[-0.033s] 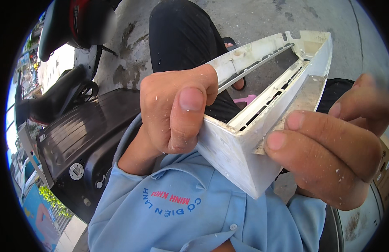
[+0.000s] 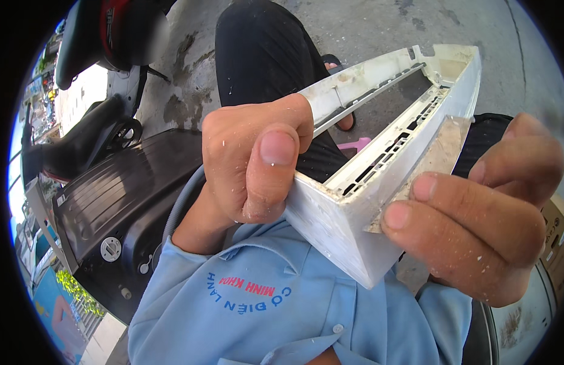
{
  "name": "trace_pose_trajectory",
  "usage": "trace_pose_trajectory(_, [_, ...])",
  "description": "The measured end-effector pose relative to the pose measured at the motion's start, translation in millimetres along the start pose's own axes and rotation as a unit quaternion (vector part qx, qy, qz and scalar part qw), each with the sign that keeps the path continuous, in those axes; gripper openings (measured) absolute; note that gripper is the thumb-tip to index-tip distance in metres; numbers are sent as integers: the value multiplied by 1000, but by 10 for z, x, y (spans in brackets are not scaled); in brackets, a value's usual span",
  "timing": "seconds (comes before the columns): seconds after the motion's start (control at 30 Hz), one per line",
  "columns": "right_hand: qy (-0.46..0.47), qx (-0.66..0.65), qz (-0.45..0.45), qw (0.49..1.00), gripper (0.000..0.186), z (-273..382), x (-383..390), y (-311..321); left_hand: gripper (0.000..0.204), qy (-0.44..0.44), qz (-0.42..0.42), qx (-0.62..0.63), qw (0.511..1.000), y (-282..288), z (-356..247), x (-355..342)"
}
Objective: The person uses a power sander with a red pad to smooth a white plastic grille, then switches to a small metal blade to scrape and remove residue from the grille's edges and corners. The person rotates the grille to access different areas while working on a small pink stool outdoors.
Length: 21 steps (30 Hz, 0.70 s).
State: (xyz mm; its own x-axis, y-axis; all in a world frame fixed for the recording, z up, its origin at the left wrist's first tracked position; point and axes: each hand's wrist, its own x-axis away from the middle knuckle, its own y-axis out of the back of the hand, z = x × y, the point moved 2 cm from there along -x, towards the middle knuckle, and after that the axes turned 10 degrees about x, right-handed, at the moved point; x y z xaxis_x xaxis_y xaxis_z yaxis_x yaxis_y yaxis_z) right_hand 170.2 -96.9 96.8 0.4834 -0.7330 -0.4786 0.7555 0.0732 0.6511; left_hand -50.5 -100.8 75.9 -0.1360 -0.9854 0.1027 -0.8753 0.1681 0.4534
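A long white plastic frame [image 2: 349, 240], scuffed and stained, is tilted in front of my chest, with one corner toward me. Slots run along its inner edge, and its middle is open. My left hand [image 2: 251, 161] is closed round the frame's left side, thumb bent on top. At the right outer wall, my right hand [image 2: 476, 231] presses a thin, worn beige sheet [image 2: 443, 146] that looks like sandpaper. Two of its fingertips lie on the sheet; its thumb is hidden. White dust specks cover both hands.
My knee in black trousers [image 2: 263, 55] and a pink object [image 2: 356, 145] lie beyond the frame. A dark brown casing with a round dial [image 2: 111, 248] stands at left, near a parked motorbike [image 2: 81, 134]. A cardboard box [image 2: 556, 234] and a whitish panel [image 2: 519, 334] are at right.
My right hand has shifted slightly left and down along the wall with the beige sheet, whose far end stands out more from the frame. My left hand has barely moved.
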Motion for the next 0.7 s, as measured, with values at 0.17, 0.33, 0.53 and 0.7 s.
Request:
trace_pose_trajectory(0.17, [60, 17, 35, 997, 9, -133, 51, 190, 88, -33, -36, -12, 999, 17, 81, -60])
trace_pose_trajectory(0.33, [-22, 7, -97, 995, 15, -260, 23, 358, 53, -252, -44, 59, 965, 83, -15, 15])
trace_pose_trajectory(0.53, [-192, -11, -256, 947, 31, -738, 104, 192, 41, -516, 77, -72, 850, 144, -374, 192])
trace_pose_trajectory(0.7, [-269, -81, -220, 934, 53, -1390, 691, 346, 17, -395, 109, 73, 909, 604, -427, 149])
